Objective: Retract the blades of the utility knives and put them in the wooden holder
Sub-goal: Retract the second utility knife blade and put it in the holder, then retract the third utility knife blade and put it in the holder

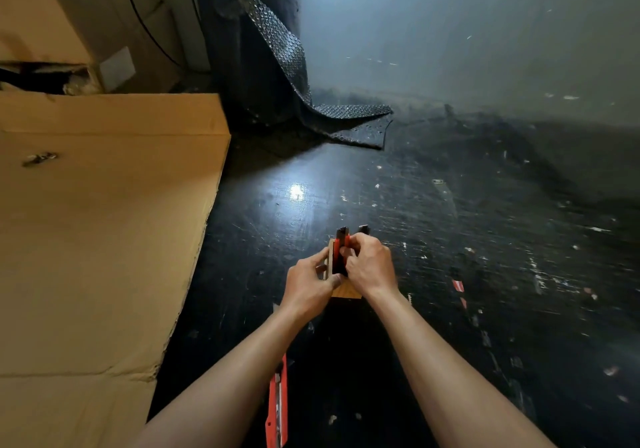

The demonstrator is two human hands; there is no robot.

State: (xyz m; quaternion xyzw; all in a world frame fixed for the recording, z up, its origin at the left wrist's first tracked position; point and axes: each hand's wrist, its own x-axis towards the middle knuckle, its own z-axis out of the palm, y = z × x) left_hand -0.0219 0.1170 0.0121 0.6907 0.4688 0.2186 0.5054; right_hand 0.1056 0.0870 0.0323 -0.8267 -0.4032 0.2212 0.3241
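We see both hands meet over the holder [346, 291] on the dark floor [450, 240], mid-scene; the left hand [308, 283] clasps the holder's left side; the right hand [370, 266] pinches a red-and-black knife [341, 253] standing upright in it; a second knife [363, 229] pokes up just behind the right hand; a third knife [277, 402] lies on the floor nearer, by the left forearm; cardboard [104, 222] fills the left.
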